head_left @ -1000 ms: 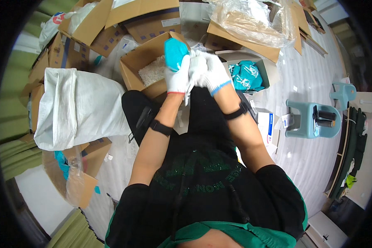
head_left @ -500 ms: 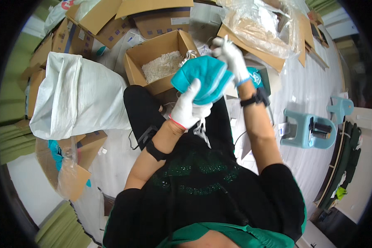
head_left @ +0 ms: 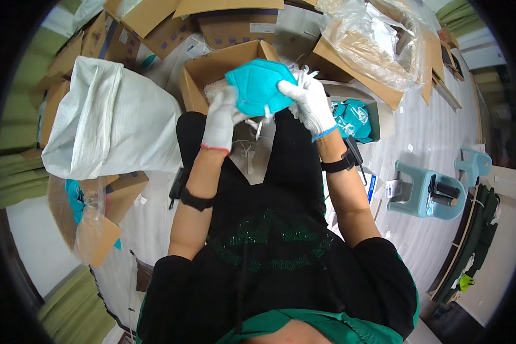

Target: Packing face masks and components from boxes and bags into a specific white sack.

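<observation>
Between my two hands, above my lap, is a teal cup-shaped face mask [head_left: 259, 86] with white straps hanging beneath it. Whether more masks are stacked under it I cannot tell. My right hand [head_left: 312, 103], in a white glove with a blue cuff, grips its right edge, thumb on the front face. At the left edge my left hand [head_left: 219, 117], gloved in white with a red cuff, is closed about the mask; its fingertips are a little blurred. Behind the mask stands an open cardboard box [head_left: 192, 94] with whitish loose material inside, partly covered by the mask and hand.
A box of plastic-wrapped teal masks [head_left: 352, 119] sits right of my right hand. To the left lies a large white woven sack [head_left: 112, 123], above a box with teal pieces [head_left: 114, 200]. Larger cartons [head_left: 235, 30] line the back. A light-blue stool [head_left: 421, 186] stands at right.
My right hand has come in from the right and taken the mask's right edge. My left hand has shifted from beneath the mask to its left edge, and the mask has turned and risen slightly.
</observation>
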`<state>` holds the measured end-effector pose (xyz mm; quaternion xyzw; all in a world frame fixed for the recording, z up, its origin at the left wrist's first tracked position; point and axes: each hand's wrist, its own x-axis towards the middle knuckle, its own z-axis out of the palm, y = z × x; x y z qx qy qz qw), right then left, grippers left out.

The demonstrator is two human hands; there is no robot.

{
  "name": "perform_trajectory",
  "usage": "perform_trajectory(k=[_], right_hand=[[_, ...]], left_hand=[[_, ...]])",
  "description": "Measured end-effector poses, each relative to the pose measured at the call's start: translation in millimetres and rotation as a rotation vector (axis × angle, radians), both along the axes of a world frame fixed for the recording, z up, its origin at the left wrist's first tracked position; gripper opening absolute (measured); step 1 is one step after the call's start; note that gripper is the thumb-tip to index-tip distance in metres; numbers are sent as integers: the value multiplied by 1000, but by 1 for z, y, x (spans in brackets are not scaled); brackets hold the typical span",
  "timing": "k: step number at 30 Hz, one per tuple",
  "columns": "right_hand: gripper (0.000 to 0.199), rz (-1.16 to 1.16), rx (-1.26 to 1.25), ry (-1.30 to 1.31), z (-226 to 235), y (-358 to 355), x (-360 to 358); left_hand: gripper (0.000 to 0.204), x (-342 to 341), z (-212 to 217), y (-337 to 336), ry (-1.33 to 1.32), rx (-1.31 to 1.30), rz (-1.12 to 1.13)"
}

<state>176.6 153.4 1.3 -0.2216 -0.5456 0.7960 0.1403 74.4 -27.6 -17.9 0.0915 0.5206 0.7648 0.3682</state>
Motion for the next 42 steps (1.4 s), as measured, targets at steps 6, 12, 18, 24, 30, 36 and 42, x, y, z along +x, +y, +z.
perform_trajectory(k=[6, 12, 18, 24, 30, 36, 42], right_hand=[[21, 68, -429, 104, -31, -27, -22], [25, 447, -441, 4, -36, -39, -6], [18, -115, -1052, 27, -52, -11, -71], [14, -176, 1430, -693, -116, 130, -74], [28, -428, -81, -22, -25, 114, -29], [32, -195, -289, 88, -2, 69, -32], [32, 177, -461, 275, 49, 42, -52]], left_hand=[[39, -21, -4, 39, 77, -126, 392], [23, -29, -15, 31, 463, -176, 597], [14, -5, -41, 50, 268, 54, 266], [13, 72, 35, 7, 893, -71, -38], [30, -19, 115, -97, 754, -252, 704], [49, -188, 155, -254, 1042, -961, 1111], [62, -191, 151, -229, 1150, -1630, 809]])
